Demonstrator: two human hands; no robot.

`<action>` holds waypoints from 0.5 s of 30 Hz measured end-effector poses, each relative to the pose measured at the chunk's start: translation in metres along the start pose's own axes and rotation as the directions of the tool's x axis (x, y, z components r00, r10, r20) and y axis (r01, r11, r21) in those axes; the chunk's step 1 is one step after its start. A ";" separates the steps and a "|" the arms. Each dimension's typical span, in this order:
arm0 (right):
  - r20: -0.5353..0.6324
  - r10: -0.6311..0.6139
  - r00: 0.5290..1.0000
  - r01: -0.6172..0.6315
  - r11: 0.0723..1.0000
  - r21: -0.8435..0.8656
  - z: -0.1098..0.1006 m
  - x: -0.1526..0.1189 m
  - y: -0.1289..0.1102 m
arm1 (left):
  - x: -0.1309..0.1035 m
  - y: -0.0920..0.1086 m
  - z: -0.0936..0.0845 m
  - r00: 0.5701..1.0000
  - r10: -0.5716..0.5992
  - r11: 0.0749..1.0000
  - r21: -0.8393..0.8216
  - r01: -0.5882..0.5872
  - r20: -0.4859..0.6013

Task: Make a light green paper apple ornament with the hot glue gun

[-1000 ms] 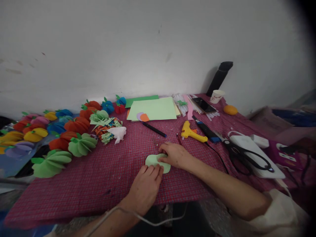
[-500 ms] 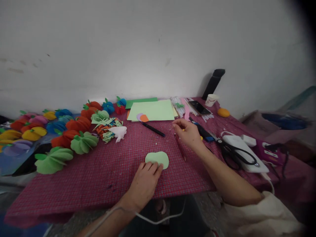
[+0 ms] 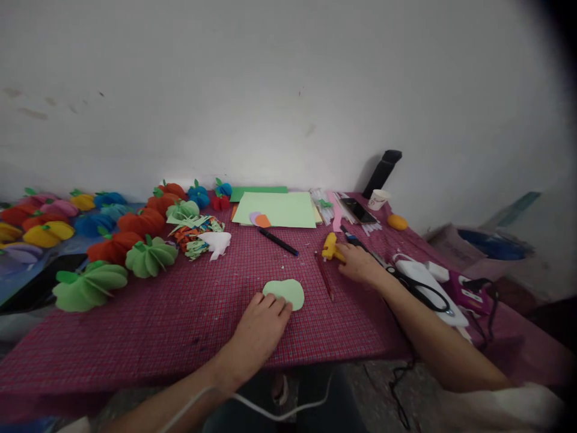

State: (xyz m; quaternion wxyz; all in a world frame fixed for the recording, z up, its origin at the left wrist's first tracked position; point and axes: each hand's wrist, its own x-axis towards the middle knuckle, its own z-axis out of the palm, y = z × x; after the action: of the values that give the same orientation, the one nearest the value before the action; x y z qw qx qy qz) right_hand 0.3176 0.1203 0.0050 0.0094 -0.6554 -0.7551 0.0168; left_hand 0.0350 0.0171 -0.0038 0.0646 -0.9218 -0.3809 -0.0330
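Near the table (image 3: 216, 313) edge, the left hand (image 3: 262, 325) rests unclenched on the green paper (image 3: 289, 293), where light pressure should avoid creases, while the right hand (image 3: 360, 263) touches the glue gun (image 3: 329, 245), its hold unclear.

White cup (image 3: 378, 199) beside phone (image 3: 359, 210)

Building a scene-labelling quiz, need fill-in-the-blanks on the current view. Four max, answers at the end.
1. The left hand rests on a paper cutout coloured light ____.
2. The right hand is at the glue gun, whose body is ____.
3. A red pencil lies between the person's two ____.
4. Two small paper pieces lie on the stacked sheets, one lilac and one ____.

Missing words: green; yellow; hands; orange.
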 end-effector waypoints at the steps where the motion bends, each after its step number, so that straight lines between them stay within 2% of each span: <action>1: 0.003 0.011 1.000 -0.011 1.000 -0.001 0.003 0.002 0.002 | 0.001 -0.001 0.001 1.000 0.003 1.000 0.010 -0.002 -0.009; 8: -0.025 0.089 0.996 -0.089 0.996 0.002 0.012 0.013 0.006 | 0.002 -0.005 0.003 1.000 -0.003 1.000 -0.002 0.003 -0.026; 15: -0.099 0.099 0.990 -0.098 0.995 0.016 0.020 0.011 0.002 | 0.000 -0.003 0.007 1.000 0.013 1.000 0.000 -0.013 0.008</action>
State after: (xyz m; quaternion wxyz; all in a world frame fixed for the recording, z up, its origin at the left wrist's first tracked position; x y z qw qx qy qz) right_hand 0.3174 0.1312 -0.0149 0.0500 -0.6918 -0.7202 -0.0113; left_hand 0.0330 0.0209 -0.0105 0.0632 -0.9245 -0.3749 -0.0287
